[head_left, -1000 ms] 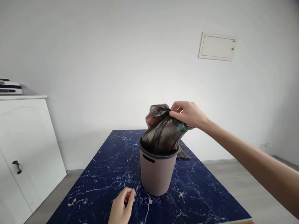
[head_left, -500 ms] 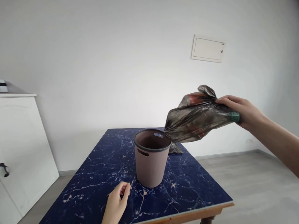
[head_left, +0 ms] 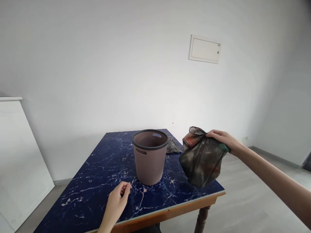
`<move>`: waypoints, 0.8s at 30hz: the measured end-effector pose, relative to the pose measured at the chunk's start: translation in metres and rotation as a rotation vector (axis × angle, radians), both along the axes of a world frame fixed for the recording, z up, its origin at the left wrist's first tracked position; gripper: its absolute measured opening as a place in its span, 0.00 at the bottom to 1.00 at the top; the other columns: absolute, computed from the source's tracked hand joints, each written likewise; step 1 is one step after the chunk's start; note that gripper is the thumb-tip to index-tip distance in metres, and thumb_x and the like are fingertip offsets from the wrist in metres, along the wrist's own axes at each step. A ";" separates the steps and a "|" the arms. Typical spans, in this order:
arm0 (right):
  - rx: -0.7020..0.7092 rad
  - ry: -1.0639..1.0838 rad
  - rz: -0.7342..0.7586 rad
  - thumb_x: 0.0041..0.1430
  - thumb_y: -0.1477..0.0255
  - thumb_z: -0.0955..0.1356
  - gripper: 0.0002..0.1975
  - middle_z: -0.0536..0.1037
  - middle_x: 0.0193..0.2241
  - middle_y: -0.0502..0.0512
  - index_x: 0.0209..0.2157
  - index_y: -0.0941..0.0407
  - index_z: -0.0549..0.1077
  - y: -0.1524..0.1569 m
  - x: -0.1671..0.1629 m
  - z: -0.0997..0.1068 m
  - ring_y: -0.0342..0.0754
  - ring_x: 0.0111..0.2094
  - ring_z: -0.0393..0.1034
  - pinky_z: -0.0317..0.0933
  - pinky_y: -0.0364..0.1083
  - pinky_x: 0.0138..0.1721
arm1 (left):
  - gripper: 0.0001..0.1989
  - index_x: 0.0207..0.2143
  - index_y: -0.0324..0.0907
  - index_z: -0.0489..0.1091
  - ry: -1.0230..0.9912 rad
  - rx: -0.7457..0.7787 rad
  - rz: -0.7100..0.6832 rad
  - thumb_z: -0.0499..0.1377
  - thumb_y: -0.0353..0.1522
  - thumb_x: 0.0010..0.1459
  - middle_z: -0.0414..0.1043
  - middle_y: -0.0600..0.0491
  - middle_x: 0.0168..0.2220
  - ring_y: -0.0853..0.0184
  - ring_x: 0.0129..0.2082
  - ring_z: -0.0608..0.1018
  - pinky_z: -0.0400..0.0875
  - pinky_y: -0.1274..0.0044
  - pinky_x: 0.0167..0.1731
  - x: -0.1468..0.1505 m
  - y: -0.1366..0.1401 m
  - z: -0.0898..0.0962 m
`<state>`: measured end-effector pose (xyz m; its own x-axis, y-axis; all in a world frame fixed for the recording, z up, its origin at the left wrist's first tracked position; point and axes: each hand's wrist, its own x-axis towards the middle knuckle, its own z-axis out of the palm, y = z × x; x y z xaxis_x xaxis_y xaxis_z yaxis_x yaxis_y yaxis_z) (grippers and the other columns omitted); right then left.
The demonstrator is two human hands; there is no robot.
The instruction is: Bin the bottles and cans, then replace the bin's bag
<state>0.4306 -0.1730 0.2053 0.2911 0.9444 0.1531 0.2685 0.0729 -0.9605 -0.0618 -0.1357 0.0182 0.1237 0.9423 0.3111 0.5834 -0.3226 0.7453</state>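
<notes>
My right hand [head_left: 224,140] grips the gathered neck of a dark translucent garbage bag [head_left: 202,165]. The bag hangs over the table's right edge, with red and green contents showing through the film. Standing upright on the table is a brownish-mauve trash can [head_left: 149,165] with a dark rim and cut-out handles, its visible inside bare. My left hand [head_left: 118,197] rests near the table's front, left of the can and apart from it. Its fingers are curled, thumb against forefinger, with nothing showing between them.
The table [head_left: 102,168] has a blue marbled top and a wooden edge. A flat black plastic bundle [head_left: 173,146] lies behind the can. A white cabinet [head_left: 21,155] stands at left, and a panel door [head_left: 204,50] is set in the wall.
The garbage bag has swung down and away from the can's rim, held by my right hand, which is lower. My left hand keeps its curled pose. The view has shifted right.
</notes>
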 end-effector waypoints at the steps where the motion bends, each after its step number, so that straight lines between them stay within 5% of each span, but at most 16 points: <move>1: -0.019 0.045 0.025 0.53 0.59 0.77 0.12 0.80 0.29 0.51 0.31 0.52 0.79 0.003 0.001 -0.008 0.50 0.33 0.76 0.68 0.44 0.34 | 0.26 0.33 0.47 0.74 0.005 -0.001 0.002 0.52 0.57 0.64 0.79 0.50 0.31 0.60 0.32 0.81 0.72 0.76 0.30 0.000 0.000 0.000; 6: -0.090 0.190 0.036 0.56 0.60 0.75 0.12 0.84 0.35 0.56 0.34 0.54 0.81 0.024 0.005 -0.060 0.53 0.35 0.79 0.73 0.47 0.38 | 0.27 0.34 0.47 0.74 0.026 -0.012 -0.008 0.49 0.56 0.67 0.79 0.50 0.31 0.59 0.32 0.80 0.72 0.74 0.33 -0.001 0.000 -0.003; 15: -0.192 0.359 -0.031 0.57 0.67 0.75 0.09 0.85 0.31 0.61 0.34 0.59 0.81 0.067 0.027 -0.161 0.51 0.29 0.79 0.73 0.44 0.31 | 0.25 0.34 0.47 0.74 0.018 -0.025 -0.002 0.51 0.55 0.67 0.79 0.50 0.32 0.59 0.34 0.80 0.73 0.74 0.36 -0.004 0.000 -0.008; 20: -0.266 0.380 0.036 0.59 0.65 0.76 0.10 0.86 0.35 0.63 0.34 0.57 0.81 0.075 0.038 -0.187 0.53 0.34 0.82 0.76 0.44 0.34 | 0.24 0.34 0.47 0.74 0.007 -0.034 -0.007 0.52 0.54 0.68 0.79 0.52 0.32 0.60 0.34 0.80 0.73 0.74 0.38 -0.002 0.001 -0.006; 24: -0.373 0.359 0.098 0.58 0.63 0.77 0.12 0.86 0.37 0.66 0.35 0.59 0.82 0.074 0.044 -0.189 0.56 0.36 0.83 0.76 0.45 0.34 | 0.24 0.35 0.47 0.75 -0.002 -0.052 -0.004 0.52 0.55 0.67 0.80 0.51 0.32 0.59 0.34 0.81 0.73 0.75 0.34 -0.001 0.002 -0.006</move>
